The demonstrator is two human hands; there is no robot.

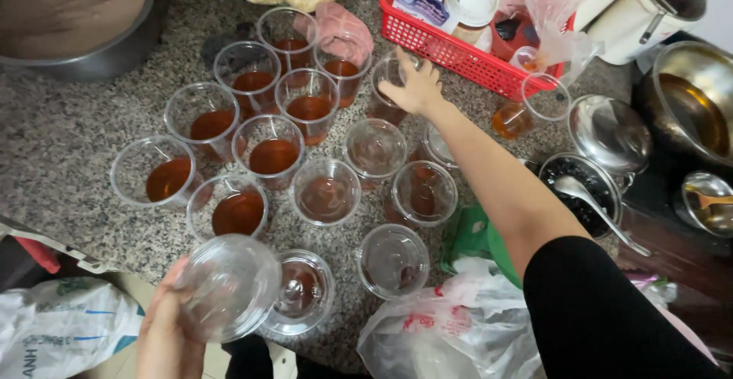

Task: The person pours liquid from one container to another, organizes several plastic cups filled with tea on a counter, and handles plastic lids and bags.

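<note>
I see my left hand (164, 332) low at the near edge of the speckled stone counter (69, 142), fingers curled around a clear domed lid (229, 286) that it holds up just above a lidded cup (301, 291) of dark tea. My right hand (416, 87) reaches far across the cluster, its fingers closed over the rim of a clear plastic cup (388, 89) standing just in front of the red plastic basket (458, 54) — the black sleeve (603, 310) fills the lower right corner. Between my two hands stand many clear cups holding reddish-brown tea: the ones on the left, such as an open cup (271, 150), have no lids, while those nearer the middle and right, like a covered cup (422, 193), carry domed lids. A large metal bowl (76, 20) of pale brown liquid sits at the far left. To the right I see a small pot of black pearls (584, 188) with a spoon (599, 211) resting in it, and a shiny pot lid (611, 131) just beyond — a green bag (473, 238) lies under my forearm
</note>
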